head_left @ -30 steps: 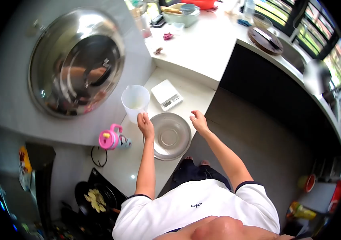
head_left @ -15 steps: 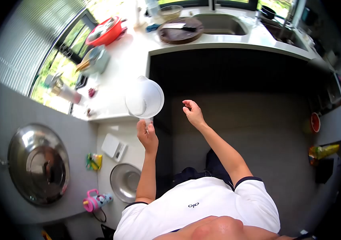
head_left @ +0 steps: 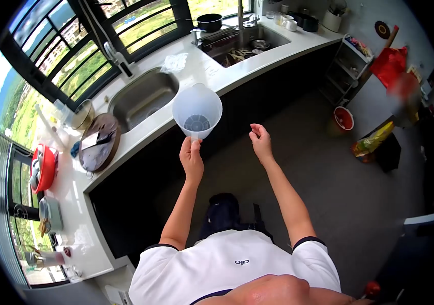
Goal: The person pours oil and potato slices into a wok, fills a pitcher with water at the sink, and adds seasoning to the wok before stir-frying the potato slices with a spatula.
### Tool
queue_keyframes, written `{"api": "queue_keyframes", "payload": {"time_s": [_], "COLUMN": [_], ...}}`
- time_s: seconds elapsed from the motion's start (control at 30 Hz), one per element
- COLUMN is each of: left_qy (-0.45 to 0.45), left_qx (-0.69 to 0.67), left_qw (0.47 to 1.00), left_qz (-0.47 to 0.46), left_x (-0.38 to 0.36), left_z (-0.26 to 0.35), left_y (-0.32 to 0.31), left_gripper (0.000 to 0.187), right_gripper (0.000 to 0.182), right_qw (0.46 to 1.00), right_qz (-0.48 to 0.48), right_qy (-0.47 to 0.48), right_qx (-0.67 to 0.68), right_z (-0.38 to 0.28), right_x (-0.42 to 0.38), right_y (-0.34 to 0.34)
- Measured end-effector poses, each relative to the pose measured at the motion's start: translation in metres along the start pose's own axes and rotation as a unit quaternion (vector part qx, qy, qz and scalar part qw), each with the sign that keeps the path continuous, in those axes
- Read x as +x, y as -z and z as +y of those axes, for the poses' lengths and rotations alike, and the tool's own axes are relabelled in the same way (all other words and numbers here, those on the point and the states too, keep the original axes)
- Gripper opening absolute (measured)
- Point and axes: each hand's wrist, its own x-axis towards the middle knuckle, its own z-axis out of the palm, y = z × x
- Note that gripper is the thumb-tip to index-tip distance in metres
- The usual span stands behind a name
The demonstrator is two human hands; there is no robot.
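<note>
A translucent plastic measuring jug [head_left: 180, 108] is held out in front of me, its wide mouth tilted up toward my view. My left hand [head_left: 192, 161] is closed around its handle. The inside looks empty of solid things, though any clear liquid cannot be made out. To the right, my right hand [head_left: 261, 144] hangs in the air above the floor with loosely bent fingers and nothing in it. Beyond the jug lies the nearer steel sink [head_left: 145, 101], set into the white counter [head_left: 148, 133].
A round cutting board [head_left: 106, 147] with a knife lies left of the sink. Further left are a red basin [head_left: 48, 170] and a glass container [head_left: 54, 216]. A second sink [head_left: 262, 38] holds vegetables and a bowl. On the floor at right stands a red-rimmed bucket [head_left: 343, 119].
My view and body have swung rightward, from the left counter toward the sinks. The jug has travelled along in my left hand. My right hand remains free.
</note>
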Motion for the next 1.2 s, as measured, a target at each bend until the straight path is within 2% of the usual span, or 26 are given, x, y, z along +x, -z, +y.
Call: {"api": "queue_keyframes", "payload": {"time_s": [0.17,0.27,0.43,0.47,0.57,0.63,0.67,0.8,0.83,0.9,1.03,1.17,1.2], "left_qy": [-0.019,-0.022,0.004,0.004,0.024,0.021,0.020,0.074,0.081,0.095,0.148,0.185,0.196], "left_qx": [-0.052,-0.037,-0.076,-0.066,-0.048,-0.050,-0.052,-0.048,-0.028,-0.019,0.007,-0.005,-0.002], "left_qw": [0.998,0.998,0.995,0.995,0.996,0.996,0.997,0.996,0.996,0.995,0.987,0.980,0.977], "left_qz": [-0.033,-0.036,-0.068,-0.071,-0.078,-0.070,-0.060,-0.028,-0.013,0.018,0.056,0.076,0.080], "left_x": [0.128,0.212,0.333,0.354,0.410,0.443,0.459,0.509,0.518,0.541,0.575,0.604,0.610], "left_z": [-0.031,-0.066,-0.090,-0.095,-0.126,-0.160,-0.176,-0.232,-0.246,-0.261,-0.291,-0.307,-0.308], "left_y": [-0.133,-0.209,-0.323,-0.346,-0.399,-0.432,-0.449,-0.510,-0.524,-0.554,-0.605,-0.638,-0.644], "left_gripper": [0.029,0.029,0.026,0.026,0.027,0.027,0.027,0.027,0.027,0.030,0.034,0.033,0.033], "right_gripper": [0.028,0.028,0.037,0.040,0.044,0.049,0.050,0.056,0.057,0.062,0.067,0.068,0.063], "right_qw": [0.998,0.996,0.994,0.996,0.990,0.993,0.993,0.959,0.954,0.922,0.879,0.862,0.871], "right_qz": [0.062,0.086,0.072,0.059,0.041,0.017,-0.001,-0.106,-0.137,-0.185,-0.284,-0.358,-0.349], "right_qy": [-0.008,0.002,0.027,0.000,0.068,0.061,0.055,0.191,0.182,0.235,0.233,0.250,0.253], "right_qx": [-0.013,-0.037,-0.084,-0.063,-0.114,-0.096,-0.101,-0.180,-0.192,-0.244,-0.305,-0.258,-0.234], "right_z": [0.051,0.077,0.064,0.055,0.080,0.095,0.103,0.137,0.141,0.163,0.184,0.201,0.207], "right_x": [0.139,0.240,0.390,0.418,0.514,0.577,0.613,0.770,0.808,0.887,0.995,1.069,1.078], "right_y": [0.062,0.086,0.125,0.135,0.155,0.158,0.157,0.138,0.129,0.109,0.064,0.010,-0.001]}}
